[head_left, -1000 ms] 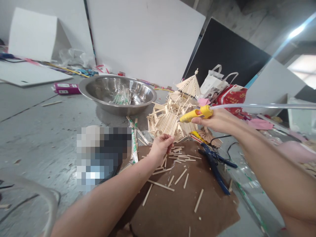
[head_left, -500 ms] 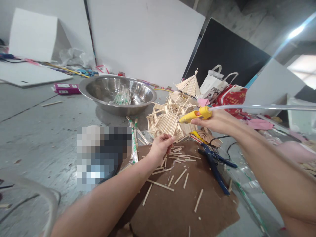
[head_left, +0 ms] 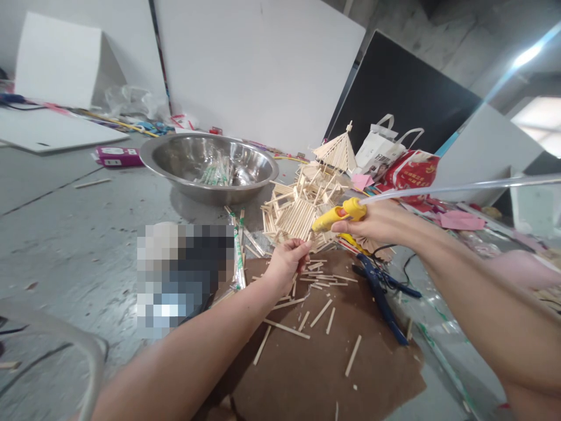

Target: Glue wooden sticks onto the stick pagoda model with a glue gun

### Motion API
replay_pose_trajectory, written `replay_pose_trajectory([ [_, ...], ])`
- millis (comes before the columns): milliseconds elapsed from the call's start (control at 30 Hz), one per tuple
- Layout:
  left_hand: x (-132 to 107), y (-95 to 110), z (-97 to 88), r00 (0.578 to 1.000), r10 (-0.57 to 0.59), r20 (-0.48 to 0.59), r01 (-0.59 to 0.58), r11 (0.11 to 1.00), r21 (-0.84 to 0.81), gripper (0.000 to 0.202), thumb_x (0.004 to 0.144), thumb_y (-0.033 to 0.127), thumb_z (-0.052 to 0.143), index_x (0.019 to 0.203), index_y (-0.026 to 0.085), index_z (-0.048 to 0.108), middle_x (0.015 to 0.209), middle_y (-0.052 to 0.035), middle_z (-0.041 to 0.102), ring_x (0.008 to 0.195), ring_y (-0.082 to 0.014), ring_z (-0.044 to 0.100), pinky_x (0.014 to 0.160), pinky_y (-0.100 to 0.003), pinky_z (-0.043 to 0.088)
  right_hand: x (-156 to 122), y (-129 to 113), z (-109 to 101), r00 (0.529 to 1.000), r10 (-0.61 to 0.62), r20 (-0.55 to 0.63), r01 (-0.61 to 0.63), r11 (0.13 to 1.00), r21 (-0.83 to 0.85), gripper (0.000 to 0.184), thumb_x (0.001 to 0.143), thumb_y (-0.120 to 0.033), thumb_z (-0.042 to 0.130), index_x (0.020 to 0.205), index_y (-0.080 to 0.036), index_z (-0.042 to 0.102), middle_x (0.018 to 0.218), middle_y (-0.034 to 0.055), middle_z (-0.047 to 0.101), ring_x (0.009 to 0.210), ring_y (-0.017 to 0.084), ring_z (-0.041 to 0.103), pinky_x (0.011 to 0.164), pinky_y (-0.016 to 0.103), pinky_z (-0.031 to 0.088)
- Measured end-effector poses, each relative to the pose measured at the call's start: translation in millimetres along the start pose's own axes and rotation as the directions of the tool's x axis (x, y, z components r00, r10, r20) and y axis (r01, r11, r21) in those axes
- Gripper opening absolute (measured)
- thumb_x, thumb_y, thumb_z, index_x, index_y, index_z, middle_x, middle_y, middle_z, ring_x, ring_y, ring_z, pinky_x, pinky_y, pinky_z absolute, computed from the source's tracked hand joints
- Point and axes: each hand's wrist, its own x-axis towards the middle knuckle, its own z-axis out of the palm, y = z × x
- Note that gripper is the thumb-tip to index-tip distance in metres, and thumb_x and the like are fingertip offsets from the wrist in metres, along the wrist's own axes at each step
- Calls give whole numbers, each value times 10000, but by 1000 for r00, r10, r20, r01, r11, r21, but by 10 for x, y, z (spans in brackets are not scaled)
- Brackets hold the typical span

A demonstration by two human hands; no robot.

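Note:
My right hand [head_left: 379,221] is wrapped around a yellow hot glue gun [head_left: 339,215], whose clear glue stick trails from its back. The gun's nozzle points down-left, close to the fingertips of my left hand [head_left: 289,260]. Those fingers are pinched on a short wooden stick [head_left: 310,237], mostly hidden by the fingers and only its tip showing. Just beyond stands a pagoda-like model [head_left: 298,216] built of pale wooden sticks, with a pointed roof [head_left: 335,152]. Cut sticks [head_left: 322,313] lie scattered on a brown board [head_left: 324,362] below my hands.
Blue-handled pliers [head_left: 381,301] lie at the board's right, near a black cord. A steel basin [head_left: 210,196] with wrapped sticks stands behind left. More wrapped chopsticks [head_left: 239,251] lie beside the board. Paper bags [head_left: 412,175] are at the back right. A pixelated patch covers the left middle.
My right hand has brought the glue gun left and slightly down, so its nozzle is nearer the left fingertips. My left hand has barely moved.

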Motion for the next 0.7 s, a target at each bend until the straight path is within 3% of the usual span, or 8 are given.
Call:
replay_pose_trajectory([
  [700,1,31,-8,1000,-18,-24,19,999,40,303,552,340,675,611,167,434,421,67,466,304,-18,352,319,-140,218,1,-60,12,1000,23,3,-23,1000,-4,344,608,-579,523,658,-253,620,524,-26,555,451,106,431,420,235,264],
])
